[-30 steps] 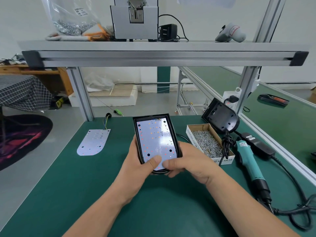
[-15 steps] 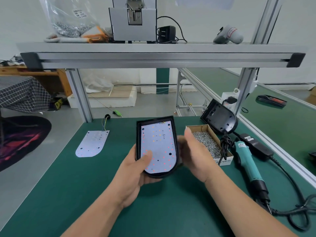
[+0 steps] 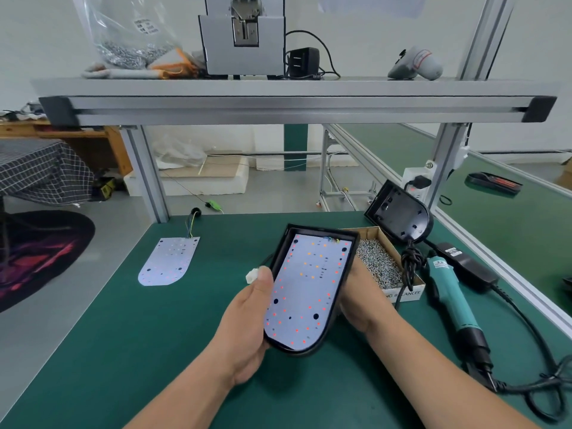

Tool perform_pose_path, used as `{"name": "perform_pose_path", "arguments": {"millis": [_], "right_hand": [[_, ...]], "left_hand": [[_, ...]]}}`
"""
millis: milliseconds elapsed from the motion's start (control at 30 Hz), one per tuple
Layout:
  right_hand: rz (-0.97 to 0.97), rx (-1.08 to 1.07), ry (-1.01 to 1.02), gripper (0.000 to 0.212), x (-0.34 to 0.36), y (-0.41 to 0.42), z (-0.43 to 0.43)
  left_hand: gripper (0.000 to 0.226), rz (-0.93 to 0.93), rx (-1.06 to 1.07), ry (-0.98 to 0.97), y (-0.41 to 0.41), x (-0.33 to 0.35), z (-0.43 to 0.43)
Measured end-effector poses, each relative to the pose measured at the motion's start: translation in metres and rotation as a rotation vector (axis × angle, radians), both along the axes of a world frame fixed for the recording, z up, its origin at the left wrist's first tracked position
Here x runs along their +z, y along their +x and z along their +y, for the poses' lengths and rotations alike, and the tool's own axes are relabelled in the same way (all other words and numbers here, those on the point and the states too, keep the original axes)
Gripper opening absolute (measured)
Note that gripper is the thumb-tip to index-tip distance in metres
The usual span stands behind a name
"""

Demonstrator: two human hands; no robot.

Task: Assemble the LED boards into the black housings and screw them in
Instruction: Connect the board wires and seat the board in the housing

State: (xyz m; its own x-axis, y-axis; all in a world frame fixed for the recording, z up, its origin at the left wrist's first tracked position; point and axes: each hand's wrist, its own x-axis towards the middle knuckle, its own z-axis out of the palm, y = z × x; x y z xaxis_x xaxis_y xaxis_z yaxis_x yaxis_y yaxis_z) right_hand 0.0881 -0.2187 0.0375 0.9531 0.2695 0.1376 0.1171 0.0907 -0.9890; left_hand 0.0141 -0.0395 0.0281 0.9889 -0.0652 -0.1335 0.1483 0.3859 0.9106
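Green matting (image 3: 123, 351) covers the bench. Above its middle I hold the black housing (image 3: 323, 234) tilted, with the LED board (image 3: 306, 292) seated inside it. My left hand (image 3: 247, 329) grips its left edge, the thumb lying on the rim beside a white connector (image 3: 252, 275). My right hand (image 3: 362, 298) lies against the right side, its fingers hidden behind, so I cannot tell its grip. At ten o'clock a second LED board (image 3: 168, 261) lies flat. At two o'clock sits the screw box (image 3: 402, 294), with another housing (image 3: 399, 216) beyond it. At three o'clock lies the teal screwdriver (image 3: 448, 292).
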Motion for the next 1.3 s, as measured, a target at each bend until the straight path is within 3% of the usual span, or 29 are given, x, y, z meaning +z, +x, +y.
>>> {"name": "perform_pose_path", "arguments": {"millis": [67, 200, 500, 700, 833, 900, 1000, 1100, 1300], "right_hand": [[-0.065, -0.045, -0.021, 0.045, 0.004, -0.001, 0.003], [-0.175, -0.102, -0.025, 0.043, 0.008, -0.002, 0.003], [-0.081, -0.036, -0.025, 0.025, -0.001, 0.006, -0.009], [0.055, -0.074, 0.04, 0.029, -0.005, 0.012, -0.007], [0.156, -0.147, 0.228, 0.032, 0.003, 0.018, -0.011], [0.187, -0.075, 0.335, 0.036, 0.008, 0.018, -0.017], [0.059, 0.026, 0.193, 0.039, 0.01, 0.014, -0.02], [-0.005, -0.02, 0.001, 0.036, 0.009, 0.009, -0.017], [-0.063, -0.075, -0.022, 0.029, 0.01, 0.006, -0.012]], "left_hand": [[0.06, -0.023, 0.031, 0.019, 0.001, 0.0, -0.001], [0.05, -0.062, 0.049, 0.075, 0.0, 0.001, 0.001], [0.047, -0.07, 0.046, 0.183, 0.0, -0.003, 0.001], [0.053, -0.105, -0.172, 0.162, 0.0, -0.007, 0.004], [0.04, -0.137, -0.03, 0.137, 0.002, -0.009, 0.003], [0.044, -0.154, 0.052, 0.164, 0.004, -0.01, 0.005], [0.047, -0.219, 0.134, 0.303, 0.006, -0.012, 0.004], [0.046, -0.252, 0.117, 0.407, 0.005, -0.014, 0.005], [0.046, -0.235, 0.069, 0.435, 0.004, -0.016, 0.004]]}}
